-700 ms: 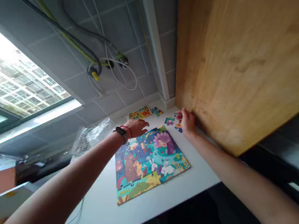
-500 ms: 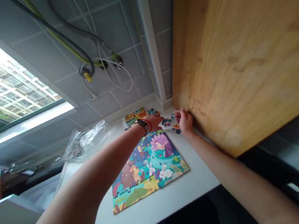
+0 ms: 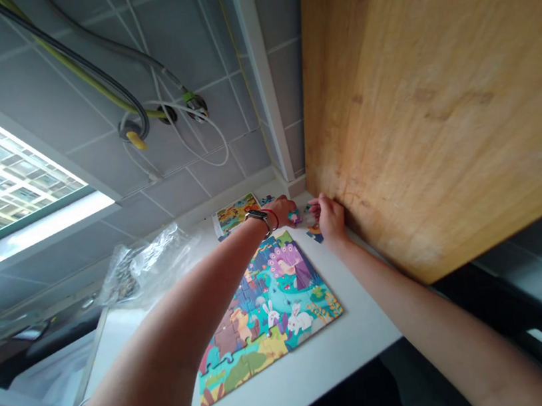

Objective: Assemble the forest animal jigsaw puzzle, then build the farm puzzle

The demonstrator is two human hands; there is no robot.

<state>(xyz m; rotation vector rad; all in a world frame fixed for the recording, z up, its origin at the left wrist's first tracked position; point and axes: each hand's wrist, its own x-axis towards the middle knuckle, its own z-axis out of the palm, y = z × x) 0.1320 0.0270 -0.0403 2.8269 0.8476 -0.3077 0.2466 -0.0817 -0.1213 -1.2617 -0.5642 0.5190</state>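
- 2 hands, one person's. The left hand (image 3: 280, 212), wearing 1 black wristband watch (image 3: 257, 218) and 1 red cord (image 3: 273, 217), has its grip closed at the fingertips on 1 small teal-and-red puzzle piece (image 3: 294, 216). The right hand (image 3: 331, 218) has its fingers (image 3: 315, 207) curled among the loose pieces against the wooden edge; whether that grip holds one cannot be told.
- 1 jigsaw puzzle (image 3: 271, 317), mostly assembled, with peacock and white rabbits, lying flat on the white surface (image 3: 295, 374), just below both hands.
- Loose puzzle pieces (image 3: 314, 236), a few, exact count hidden by the hands, lying beside the puzzle's upper corner.
- 1 picture card (image 3: 235, 213), lying by the wall, near the left hand.
- 1 clear plastic bag (image 3: 148, 264), crumpled, left of the puzzle.
- 1 wooden board (image 3: 437, 92), overhanging the right of the surface.
- 1 yellow-capped hose end (image 3: 136, 140) among the hoses on the grey tiled wall (image 3: 187, 40).
- 1 window (image 3: 10, 179), a building outside.
- Changed from the earlier frame: the left hand, once over the puzzle's top edge, now sits just beside the right hand.
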